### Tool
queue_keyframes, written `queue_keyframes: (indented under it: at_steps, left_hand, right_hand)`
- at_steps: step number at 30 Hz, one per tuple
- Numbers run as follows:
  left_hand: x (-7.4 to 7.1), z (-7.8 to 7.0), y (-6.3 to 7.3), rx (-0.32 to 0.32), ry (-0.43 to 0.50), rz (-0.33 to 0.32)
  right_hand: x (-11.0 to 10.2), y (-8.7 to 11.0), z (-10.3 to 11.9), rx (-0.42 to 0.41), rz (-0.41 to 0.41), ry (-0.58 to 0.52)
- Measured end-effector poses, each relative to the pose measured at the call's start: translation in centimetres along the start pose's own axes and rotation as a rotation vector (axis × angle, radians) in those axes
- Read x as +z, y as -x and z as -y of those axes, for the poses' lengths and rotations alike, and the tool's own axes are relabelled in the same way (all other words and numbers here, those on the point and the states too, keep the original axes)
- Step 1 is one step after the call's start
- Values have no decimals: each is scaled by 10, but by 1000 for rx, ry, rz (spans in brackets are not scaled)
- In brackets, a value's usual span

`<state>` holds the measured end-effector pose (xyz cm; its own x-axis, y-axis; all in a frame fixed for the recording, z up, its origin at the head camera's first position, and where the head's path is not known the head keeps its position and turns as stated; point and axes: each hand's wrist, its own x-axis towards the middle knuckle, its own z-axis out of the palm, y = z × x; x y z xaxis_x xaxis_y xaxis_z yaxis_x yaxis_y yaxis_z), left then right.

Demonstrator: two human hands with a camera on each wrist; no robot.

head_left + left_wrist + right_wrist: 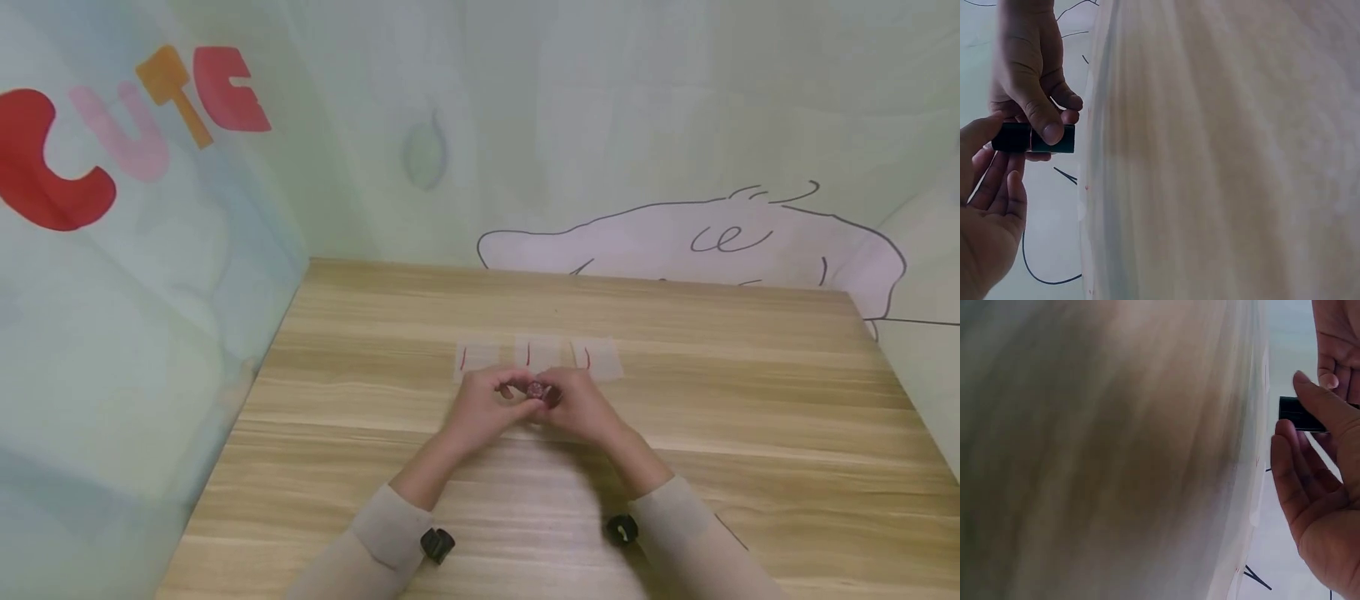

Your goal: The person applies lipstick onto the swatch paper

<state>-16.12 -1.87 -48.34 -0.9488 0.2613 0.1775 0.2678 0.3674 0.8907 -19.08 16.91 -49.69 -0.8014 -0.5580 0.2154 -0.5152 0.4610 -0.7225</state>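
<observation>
Both hands meet over the table around a short dark lipstick tube (535, 390), which has a thin lighter band around its middle. The left hand (486, 408) pinches one end between thumb and fingers. On the other end, the right hand (581, 406) holds on with its thumb laid across the side. In the left wrist view the tube (1016, 139) lies level in the picture, its cap apparently in place. Fingers cover part of the tube (1297, 415) in the right wrist view.
Three whitish paper squares, left (480, 360), middle (546, 348) and right (603, 358), each with a red stroke, lie in a row just beyond the hands on the wood-grain table (360, 350). A printed curtain (360, 125) hangs behind and to the left.
</observation>
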Motion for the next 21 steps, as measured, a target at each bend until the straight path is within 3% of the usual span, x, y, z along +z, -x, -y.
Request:
queue_keyframes:
  at_steps: [8, 21]
  left_hand:
    - [8, 8, 2, -43, -27, 46]
    - [6, 9, 3, -46, -64, 74]
  right_hand:
    - [5, 1, -4, 55, 68, 113]
    - [6, 2, -4, 42, 85, 105]
